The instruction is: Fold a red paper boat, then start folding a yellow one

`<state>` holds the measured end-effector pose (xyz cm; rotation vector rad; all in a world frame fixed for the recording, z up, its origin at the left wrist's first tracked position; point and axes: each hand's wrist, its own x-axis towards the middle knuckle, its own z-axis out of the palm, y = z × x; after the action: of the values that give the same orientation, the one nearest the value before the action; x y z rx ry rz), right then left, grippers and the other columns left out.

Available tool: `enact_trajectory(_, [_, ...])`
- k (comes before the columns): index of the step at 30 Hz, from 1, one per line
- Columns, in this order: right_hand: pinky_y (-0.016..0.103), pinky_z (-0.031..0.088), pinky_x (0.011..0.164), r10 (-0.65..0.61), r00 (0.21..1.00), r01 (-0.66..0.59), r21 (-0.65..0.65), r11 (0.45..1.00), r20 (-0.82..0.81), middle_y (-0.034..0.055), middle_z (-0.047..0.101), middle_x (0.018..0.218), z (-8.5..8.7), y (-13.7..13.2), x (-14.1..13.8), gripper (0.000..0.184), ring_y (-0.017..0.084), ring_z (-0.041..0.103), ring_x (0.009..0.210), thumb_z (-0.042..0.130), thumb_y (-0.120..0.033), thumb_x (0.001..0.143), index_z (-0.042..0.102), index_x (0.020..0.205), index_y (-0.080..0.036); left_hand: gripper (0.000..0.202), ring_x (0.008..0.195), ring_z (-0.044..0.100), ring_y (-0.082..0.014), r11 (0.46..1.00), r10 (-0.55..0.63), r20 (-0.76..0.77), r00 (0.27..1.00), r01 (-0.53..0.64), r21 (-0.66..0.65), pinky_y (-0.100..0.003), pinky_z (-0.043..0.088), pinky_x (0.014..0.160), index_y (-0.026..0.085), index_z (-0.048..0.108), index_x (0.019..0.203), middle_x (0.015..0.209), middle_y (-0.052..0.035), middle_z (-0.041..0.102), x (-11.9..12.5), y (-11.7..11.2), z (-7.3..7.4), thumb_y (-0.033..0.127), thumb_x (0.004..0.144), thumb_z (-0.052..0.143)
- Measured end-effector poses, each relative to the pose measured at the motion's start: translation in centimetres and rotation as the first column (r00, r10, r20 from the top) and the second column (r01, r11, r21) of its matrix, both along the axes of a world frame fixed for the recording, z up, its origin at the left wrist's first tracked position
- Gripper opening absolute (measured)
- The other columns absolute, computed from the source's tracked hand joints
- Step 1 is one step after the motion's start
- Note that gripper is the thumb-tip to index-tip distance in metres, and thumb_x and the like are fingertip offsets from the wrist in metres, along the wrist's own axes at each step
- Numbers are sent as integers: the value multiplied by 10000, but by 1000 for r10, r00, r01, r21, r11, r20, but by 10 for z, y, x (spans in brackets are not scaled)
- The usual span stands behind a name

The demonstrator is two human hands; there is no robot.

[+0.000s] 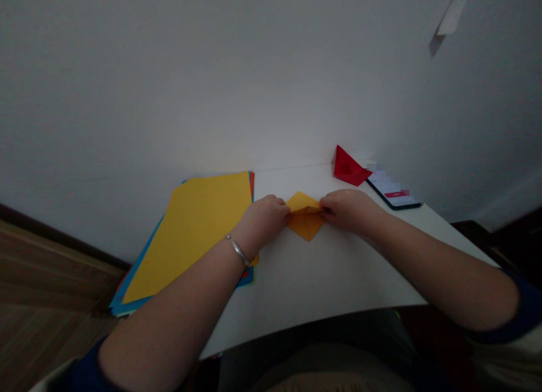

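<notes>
A small folded piece of orange paper (pixel 304 218), roughly diamond-shaped, lies on the white table (pixel 322 268) between my hands. My left hand (pixel 265 217) pinches its left corner with closed fingers; a silver bracelet sits on that wrist. My right hand (pixel 349 209) pinches the right corner, fingers closed too. Both hands rest on the tabletop, pulling or holding the paper from opposite sides.
A stack of coloured sheets (pixel 195 234), yellow on top, lies to the left and overhangs the table's edge. A red folded paper shape (pixel 348 167) and a phone (pixel 392 191) sit at the far right, against the white wall. The table's front edge runs near my lap.
</notes>
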<state>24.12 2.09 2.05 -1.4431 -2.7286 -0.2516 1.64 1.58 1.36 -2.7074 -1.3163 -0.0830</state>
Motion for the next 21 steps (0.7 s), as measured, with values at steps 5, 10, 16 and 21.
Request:
enact_trajectory(5, [286, 307, 520, -103, 995, 103, 6, 995, 19, 44, 732, 867, 6, -3, 3, 202, 195, 632, 743, 516, -280, 852, 715, 861, -250, 261, 786, 663, -265, 984, 176, -64, 982, -175, 14, -352, 514, 626, 149, 726, 848, 870, -127, 682, 1, -9, 12, 211, 911, 480])
enact_trajectory(10, [284, 323, 521, -148, 989, 148, -15, 989, -2, 37, 743, 891, 6, -1, 5, 213, 207, 644, 778, 539, -293, 829, 745, 883, -277, 269, 744, 678, -296, 957, 291, -82, 953, -290, 26, -377, 506, 606, 152, 731, 854, 818, -143, 694, 1, -14, 16, 239, 911, 483])
enact_trajectory(16, [284, 371, 549, -199, 979, 197, -54, 979, -38, 43, 742, 892, 5, 1, 6, 260, 212, 650, 810, 517, -333, 843, 761, 914, -276, 257, 798, 688, -286, 932, 361, -26, 932, -362, -29, -356, 517, 641, 172, 725, 880, 868, -127, 713, -1, -12, 14, 297, 910, 503])
enact_trajectory(21, [295, 408, 607, -233, 971, 226, -106, 968, -59, 32, 746, 937, 5, 3, 8, 285, 218, 651, 847, 496, -329, 841, 761, 929, -271, 275, 846, 683, -267, 930, 366, 6, 931, -365, -38, -340, 528, 683, 162, 708, 898, 891, -114, 710, -2, -6, 7, 305, 923, 474])
